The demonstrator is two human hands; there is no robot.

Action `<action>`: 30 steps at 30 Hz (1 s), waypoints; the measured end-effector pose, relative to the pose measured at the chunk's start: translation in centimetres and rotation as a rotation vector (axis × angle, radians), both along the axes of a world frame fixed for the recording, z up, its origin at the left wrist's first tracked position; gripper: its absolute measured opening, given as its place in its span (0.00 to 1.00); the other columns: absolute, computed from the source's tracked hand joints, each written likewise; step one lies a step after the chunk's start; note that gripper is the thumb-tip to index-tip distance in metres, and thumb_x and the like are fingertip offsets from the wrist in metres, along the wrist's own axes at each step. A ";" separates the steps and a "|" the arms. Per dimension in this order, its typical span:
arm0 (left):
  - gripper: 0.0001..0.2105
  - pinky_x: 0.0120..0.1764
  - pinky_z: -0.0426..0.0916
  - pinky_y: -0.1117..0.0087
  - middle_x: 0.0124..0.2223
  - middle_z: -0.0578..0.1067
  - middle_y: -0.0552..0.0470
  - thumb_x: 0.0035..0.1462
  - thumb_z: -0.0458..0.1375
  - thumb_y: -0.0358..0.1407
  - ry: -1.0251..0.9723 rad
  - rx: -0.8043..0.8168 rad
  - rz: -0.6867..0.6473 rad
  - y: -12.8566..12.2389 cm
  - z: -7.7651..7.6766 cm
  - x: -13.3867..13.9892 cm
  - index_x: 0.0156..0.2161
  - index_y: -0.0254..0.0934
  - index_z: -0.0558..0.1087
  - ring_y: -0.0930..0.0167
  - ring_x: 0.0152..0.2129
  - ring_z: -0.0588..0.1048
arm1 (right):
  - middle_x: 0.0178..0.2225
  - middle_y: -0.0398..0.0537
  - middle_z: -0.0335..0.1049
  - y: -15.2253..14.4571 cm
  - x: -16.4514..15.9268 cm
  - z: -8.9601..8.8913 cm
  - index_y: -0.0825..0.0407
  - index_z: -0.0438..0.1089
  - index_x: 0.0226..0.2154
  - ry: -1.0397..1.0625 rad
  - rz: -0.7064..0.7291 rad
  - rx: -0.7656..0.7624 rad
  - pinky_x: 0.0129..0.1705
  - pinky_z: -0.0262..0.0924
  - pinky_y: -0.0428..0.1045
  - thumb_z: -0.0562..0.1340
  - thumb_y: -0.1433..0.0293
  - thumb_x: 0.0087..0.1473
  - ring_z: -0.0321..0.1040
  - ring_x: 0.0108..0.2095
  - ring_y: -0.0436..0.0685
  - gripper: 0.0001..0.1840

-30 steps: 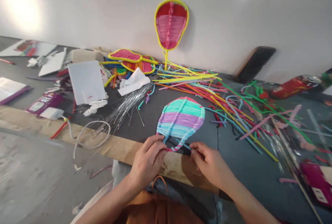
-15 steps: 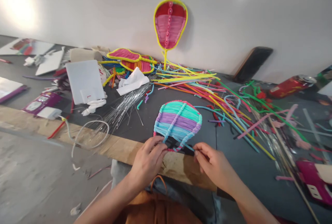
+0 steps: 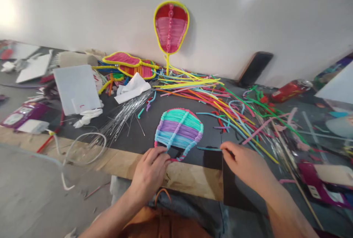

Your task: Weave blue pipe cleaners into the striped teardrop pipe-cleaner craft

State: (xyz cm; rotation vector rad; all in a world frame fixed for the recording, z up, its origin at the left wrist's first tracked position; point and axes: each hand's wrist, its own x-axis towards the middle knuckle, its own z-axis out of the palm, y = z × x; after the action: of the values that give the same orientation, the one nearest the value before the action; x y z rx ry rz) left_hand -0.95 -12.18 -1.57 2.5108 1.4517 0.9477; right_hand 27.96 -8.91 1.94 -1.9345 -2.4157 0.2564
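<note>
My left hand (image 3: 151, 167) pinches the lower left edge of a pipe-cleaner fan (image 3: 177, 131), wound in bands of mint green, purple and light blue with a pink rim. A gap shows near its bottom, where the dark table is visible through the frame. Off to the right of the fan, my right hand (image 3: 242, 161) is closed on the end of a light blue pipe cleaner (image 3: 209, 148). Its other end points left, close to the fan's right edge; I cannot tell whether they touch.
Loose coloured pipe cleaners (image 3: 190, 82) lie behind the fan. A finished pink fan with a yellow rim (image 3: 171, 28) stands against the wall. Silver wires (image 3: 129, 109), white paper (image 3: 77, 89), a phone (image 3: 255, 69) and a red can (image 3: 291, 90) are around.
My right hand has moved right, away from the fan, drawing the blue pipe cleaner with it. My left hand keeps hold of the fan. The whole view has shifted slightly.
</note>
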 end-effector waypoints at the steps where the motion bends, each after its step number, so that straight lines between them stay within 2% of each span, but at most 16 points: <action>1: 0.08 0.43 0.69 0.68 0.39 0.75 0.47 0.61 0.49 0.28 -0.008 0.000 0.010 0.1 0.0 -0.1 0.36 0.35 0.71 0.69 0.40 0.73 | 0.32 0.49 0.75 0.6 0.7 -0.1 0.50 0.71 0.34 -0.022 0.027 0.101 0.34 0.60 0.52 0.52 0.71 0.54 0.71 0.34 0.61 0.12; 3: 0.08 0.43 0.69 0.68 0.40 0.75 0.47 0.61 0.50 0.28 -0.018 -0.012 0.023 0.2 0.1 -0.2 0.36 0.36 0.71 0.69 0.40 0.73 | 0.40 0.54 0.73 2.2 1.8 -0.4 0.52 0.72 0.36 -0.031 0.068 0.287 0.45 0.59 0.56 0.52 0.73 0.54 0.68 0.41 0.63 0.14; 5: 0.07 0.43 0.69 0.67 0.40 0.75 0.47 0.61 0.50 0.28 -0.008 -0.020 0.020 0.2 0.1 -0.2 0.36 0.36 0.71 0.69 0.39 0.73 | 0.40 0.54 0.74 4.4 2.2 -1.1 0.53 0.72 0.39 0.027 0.066 0.376 0.48 0.57 0.56 0.51 0.71 0.57 0.68 0.42 0.62 0.15; 8: 0.07 0.42 0.69 0.67 0.39 0.75 0.48 0.61 0.50 0.28 0.024 -0.019 -0.016 0.2 0.1 0.2 0.36 0.36 0.71 0.69 0.39 0.73 | 0.38 0.52 0.75 8.2 1.6 -2.5 0.53 0.72 0.39 0.064 0.051 0.352 0.47 0.58 0.54 0.53 0.71 0.57 0.68 0.40 0.60 0.13; 10: 0.07 0.43 0.69 0.68 0.38 0.75 0.48 0.61 0.50 0.28 0.021 -0.017 -0.029 0.1 0.2 0.3 0.36 0.36 0.71 0.68 0.40 0.73 | 0.38 0.53 0.74 10.4 0.9 -3.4 0.53 0.73 0.38 0.007 0.065 0.334 0.48 0.57 0.54 0.55 0.72 0.56 0.67 0.41 0.60 0.12; 13: 0.07 0.43 0.69 0.68 0.39 0.74 0.47 0.60 0.51 0.27 -0.044 -0.040 0.011 -0.1 0.1 0.2 0.36 0.36 0.71 0.68 0.41 0.73 | 0.33 0.53 0.73 12.4 0.2 -3.9 0.52 0.73 0.32 -0.009 0.077 0.341 0.47 0.56 0.55 0.56 0.73 0.55 0.66 0.39 0.60 0.10; 15: 0.06 0.43 0.69 0.69 0.40 0.74 0.47 0.60 0.51 0.28 -0.115 -0.074 0.053 -0.3 0.0 -0.1 0.36 0.37 0.71 0.69 0.41 0.73 | 0.34 0.53 0.73 12.5 0.0 -3.6 0.52 0.72 0.32 0.036 0.068 0.421 0.46 0.57 0.55 0.55 0.73 0.56 0.66 0.39 0.61 0.10; 17: 0.06 0.42 0.69 0.70 0.41 0.73 0.48 0.60 0.52 0.28 -0.197 -0.114 0.096 -0.4 -0.1 -0.4 0.35 0.37 0.71 0.70 0.40 0.73 | 0.36 0.53 0.73 11.7 0.0 -2.9 0.52 0.70 0.35 0.157 0.057 0.583 0.43 0.60 0.54 0.54 0.72 0.57 0.67 0.38 0.60 0.10; 19: 0.05 0.42 0.69 0.72 0.41 0.73 0.48 0.59 0.53 0.28 -0.292 -0.139 0.150 -0.3 -0.1 -0.5 0.35 0.38 0.71 0.71 0.39 0.74 | 0.34 0.53 0.74 10.2 -0.3 -1.8 0.52 0.69 0.37 0.305 0.074 0.734 0.41 0.62 0.51 0.54 0.71 0.58 0.69 0.37 0.59 0.08; 21: 0.04 0.41 0.69 0.72 0.40 0.73 0.49 0.59 0.54 0.28 -0.381 -0.137 0.195 -0.2 -0.1 -0.5 0.34 0.37 0.70 0.72 0.38 0.74 | 0.34 0.52 0.74 8.3 -0.9 -0.7 0.52 0.69 0.38 0.378 0.137 0.804 0.41 0.62 0.51 0.56 0.72 0.58 0.71 0.37 0.58 0.08; 23: 0.04 0.41 0.70 0.72 0.39 0.73 0.49 0.58 0.54 0.28 -0.440 -0.110 0.218 0.0 -0.1 -0.4 0.34 0.37 0.69 0.72 0.37 0.74 | 0.34 0.51 0.75 6.3 -2.0 -0.1 0.52 0.69 0.38 0.394 0.245 0.718 0.42 0.62 0.50 0.55 0.73 0.58 0.72 0.37 0.57 0.09; 24: 0.04 0.40 0.70 0.72 0.38 0.72 0.49 0.58 0.55 0.27 -0.452 -0.094 0.224 0.1 -0.1 -0.3 0.34 0.37 0.69 0.72 0.37 0.74 | 0.34 0.50 0.76 5.4 -2.7 0.1 0.52 0.70 0.37 0.388 0.289 0.614 0.41 0.62 0.49 0.55 0.73 0.58 0.72 0.36 0.57 0.09; 27: 0.04 0.40 0.70 0.72 0.38 0.72 0.50 0.57 0.56 0.26 -0.412 -0.009 0.213 0.4 -0.1 0.1 0.35 0.37 0.70 0.73 0.36 0.73 | 0.29 0.46 0.76 3.2 -5.3 -0.2 0.50 0.70 0.33 0.409 0.269 0.280 0.32 0.61 0.47 0.55 0.69 0.58 0.73 0.29 0.55 0.08; 30: 0.07 0.40 0.70 0.69 0.39 0.72 0.48 0.56 0.57 0.24 -0.342 0.117 0.128 0.6 0.0 0.5 0.38 0.36 0.71 0.71 0.36 0.73 | 0.25 0.42 0.73 2.2 -7.5 -0.9 0.50 0.70 0.31 0.561 0.219 -0.057 0.27 0.57 0.45 0.54 0.67 0.58 0.69 0.24 0.52 0.10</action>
State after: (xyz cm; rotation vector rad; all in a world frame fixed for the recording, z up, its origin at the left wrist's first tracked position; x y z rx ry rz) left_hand -0.47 -11.55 -1.55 2.2027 1.4944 1.4388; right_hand 20.43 -6.70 1.05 -1.3604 -2.2356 0.7650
